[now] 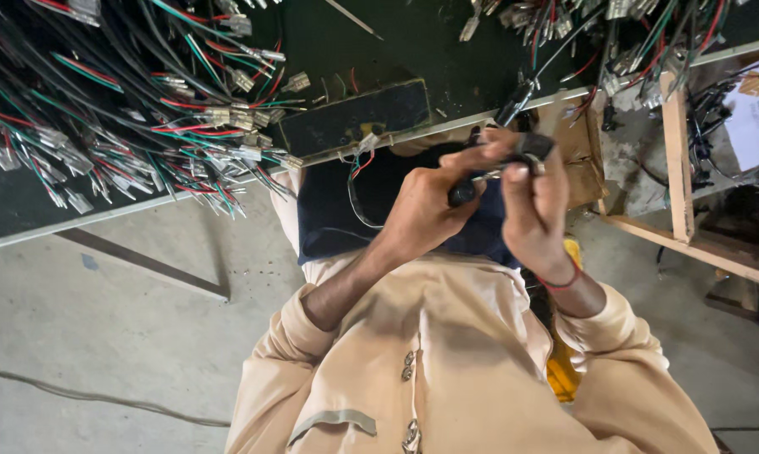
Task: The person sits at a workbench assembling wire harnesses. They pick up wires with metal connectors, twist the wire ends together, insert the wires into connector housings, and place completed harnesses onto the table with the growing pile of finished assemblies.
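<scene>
The person's left hand [425,206] is closing its grip around a dark rounded part [462,194], fingers curled and thumb stretched toward the other hand. The right hand [535,206] is pinching a small black connector block [532,147] between thumb and fingertips, just above and beside the left grip; a pale metal piece is showing between the two grips, too small to make out. Both hands are meeting in front of the chest, just below the edge of the dark surface [413,50]. A thin black wire [356,202] is hanging in a loop to the left of the left grip. Farther left, a bundle of coloured wires with metal terminals [144,126] is lying spread over the surface. A wooden frame [678,160] is standing to the right of the right grip.
</scene>
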